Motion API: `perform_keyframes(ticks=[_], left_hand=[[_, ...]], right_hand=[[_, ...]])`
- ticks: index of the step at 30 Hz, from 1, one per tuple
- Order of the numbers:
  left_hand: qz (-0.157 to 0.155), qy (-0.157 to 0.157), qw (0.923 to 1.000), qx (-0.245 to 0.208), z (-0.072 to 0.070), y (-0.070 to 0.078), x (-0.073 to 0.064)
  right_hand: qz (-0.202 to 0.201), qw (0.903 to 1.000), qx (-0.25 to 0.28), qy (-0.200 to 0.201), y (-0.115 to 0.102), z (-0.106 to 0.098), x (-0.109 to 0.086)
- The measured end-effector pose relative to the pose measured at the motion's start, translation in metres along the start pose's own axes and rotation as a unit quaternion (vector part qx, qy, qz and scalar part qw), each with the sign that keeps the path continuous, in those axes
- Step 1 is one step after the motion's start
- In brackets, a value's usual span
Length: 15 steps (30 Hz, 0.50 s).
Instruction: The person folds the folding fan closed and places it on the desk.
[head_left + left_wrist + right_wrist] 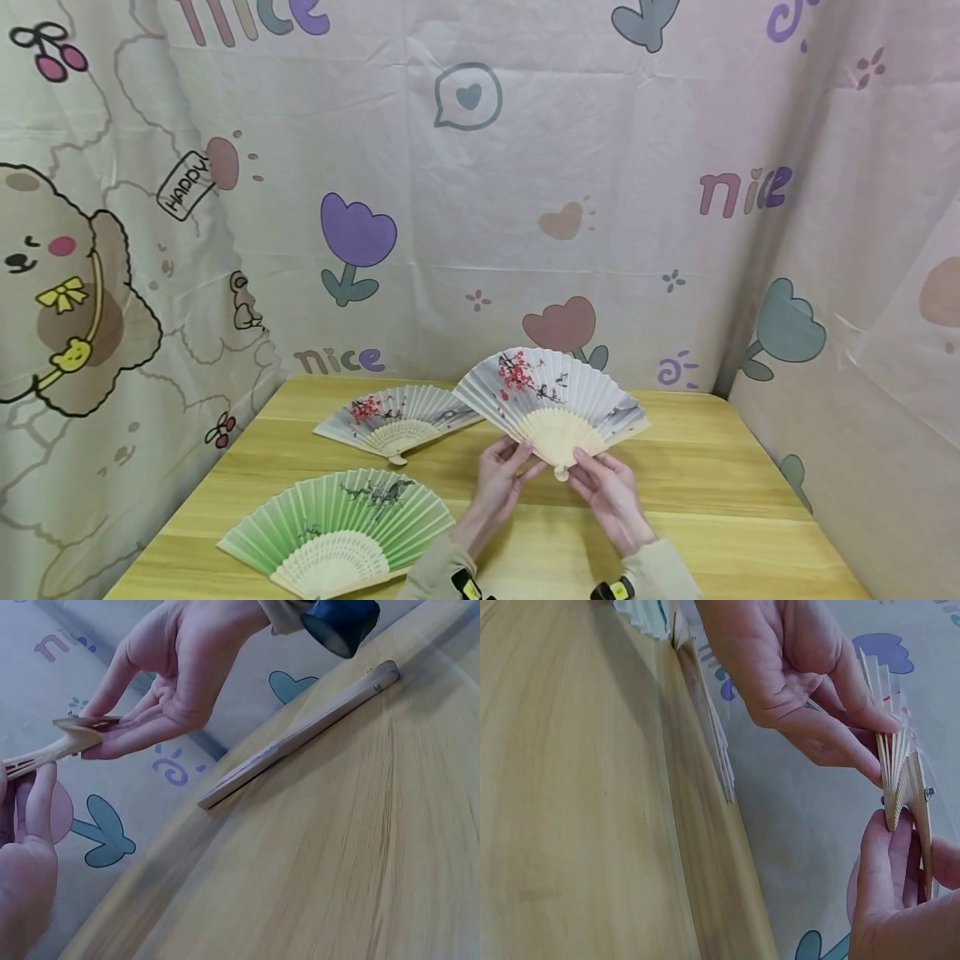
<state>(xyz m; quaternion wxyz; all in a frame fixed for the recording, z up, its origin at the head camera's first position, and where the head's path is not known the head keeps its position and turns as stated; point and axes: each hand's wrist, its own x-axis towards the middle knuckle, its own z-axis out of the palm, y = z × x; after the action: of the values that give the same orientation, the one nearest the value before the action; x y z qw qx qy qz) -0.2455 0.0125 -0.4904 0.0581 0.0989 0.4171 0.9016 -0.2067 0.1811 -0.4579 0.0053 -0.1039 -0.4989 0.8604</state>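
Above the wooden surface (pixel 720 475), the fingers of the left hand (pixel 495 487) and right hand (pixel 611 492) pinch the lower left and right edges of a spread red-blossom folding fan (pixel 558 387). Beneath, a green fan (pixel 375 517) lies left of a second blossom fan (pixel 405 410); cartoon-printed cloth (pixel 487 183) hangs around.
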Motion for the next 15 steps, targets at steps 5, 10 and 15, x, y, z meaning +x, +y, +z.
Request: perform_keyframes(ticks=[5,10,15], left_hand=[[0.002,-0.017,0.9998,-0.007,-0.0026,0.0017,-0.0019],[0.009,-0.031,0.9994,-0.012,-0.0034,0.0026,-0.0019],[0.019,-0.042,0.9989,0.0,-0.0055,0.0019,-0.0014]], right_hand=[[0.004,1.0,-0.002,-0.006,0.0006,0.0001,-0.0024],[0.009,0.9998,0.013,-0.013,0.0019,0.0011,-0.0022],[0.019,0.9994,0.014,-0.024,0.0035,0.0011,-0.0022]])
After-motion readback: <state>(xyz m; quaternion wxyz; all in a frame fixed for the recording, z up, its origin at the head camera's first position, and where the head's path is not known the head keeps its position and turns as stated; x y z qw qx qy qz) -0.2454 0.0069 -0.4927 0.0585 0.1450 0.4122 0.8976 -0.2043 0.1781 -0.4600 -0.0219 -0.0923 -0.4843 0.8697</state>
